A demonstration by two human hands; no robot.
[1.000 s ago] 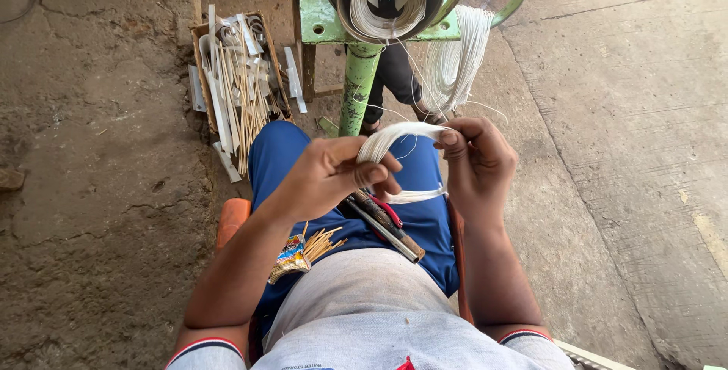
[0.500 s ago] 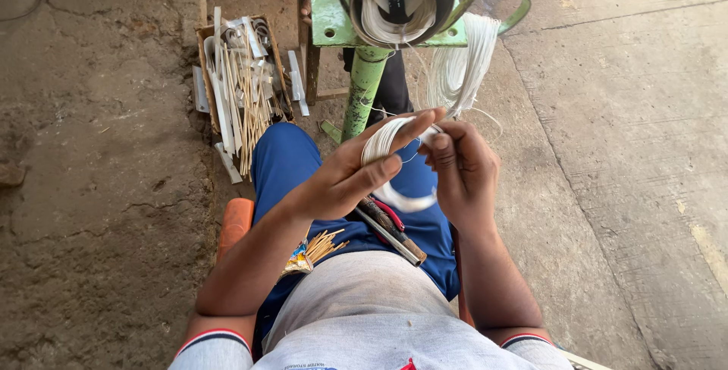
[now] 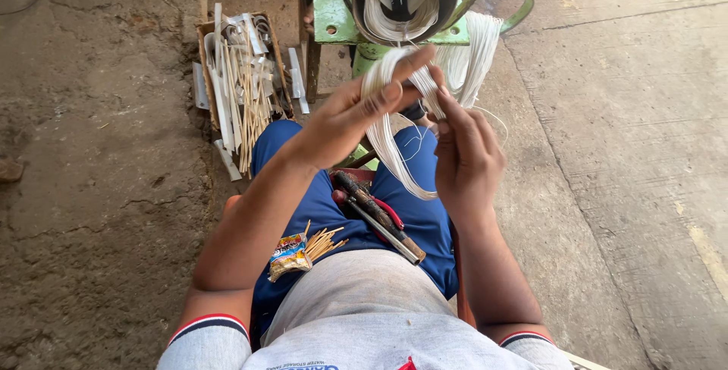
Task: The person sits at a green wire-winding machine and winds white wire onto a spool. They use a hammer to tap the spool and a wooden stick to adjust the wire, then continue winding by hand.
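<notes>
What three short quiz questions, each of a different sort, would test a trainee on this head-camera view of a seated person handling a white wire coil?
1. True or false: the white wire coil is held up between the left hand and the right hand.
2. Which lies across the person's lap? A) pliers with red handles B) a paint brush C) a glass bottle
3. Fill in: the wooden box of sticks and strips stands on the ____ beside the green machine stand.

Key: 1 true; 2 A; 3 floor.
</notes>
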